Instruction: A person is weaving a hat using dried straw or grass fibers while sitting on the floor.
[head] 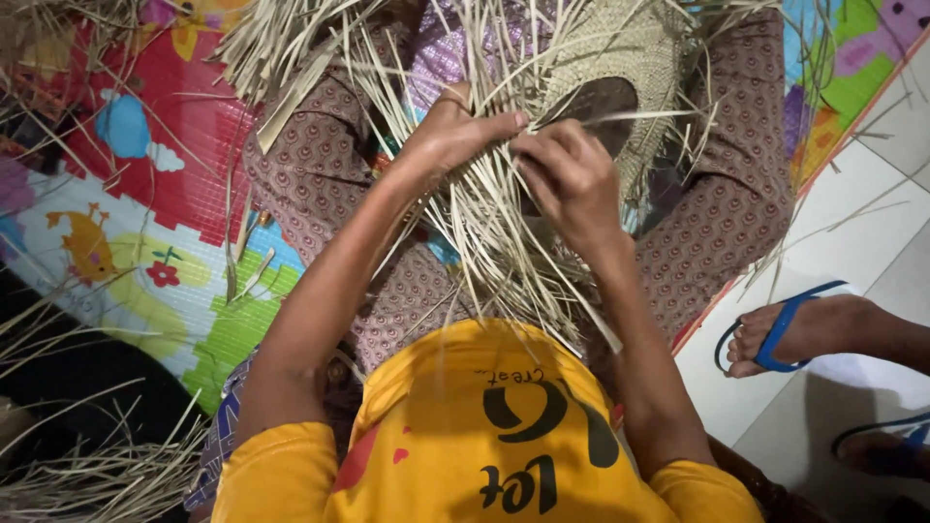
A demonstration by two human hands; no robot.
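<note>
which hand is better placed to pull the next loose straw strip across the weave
Probably the right hand: its fingertips already pinch a strip at the edge of the woven straw piece. The left hand is clamped on the bundle of straw strips, steadying it.

From my remote seat I can't see the fingertips of the left hand (453,131) or right hand (570,179), buried in straw strips (484,232), and the second blue sandal (877,447) is cut off
</note>
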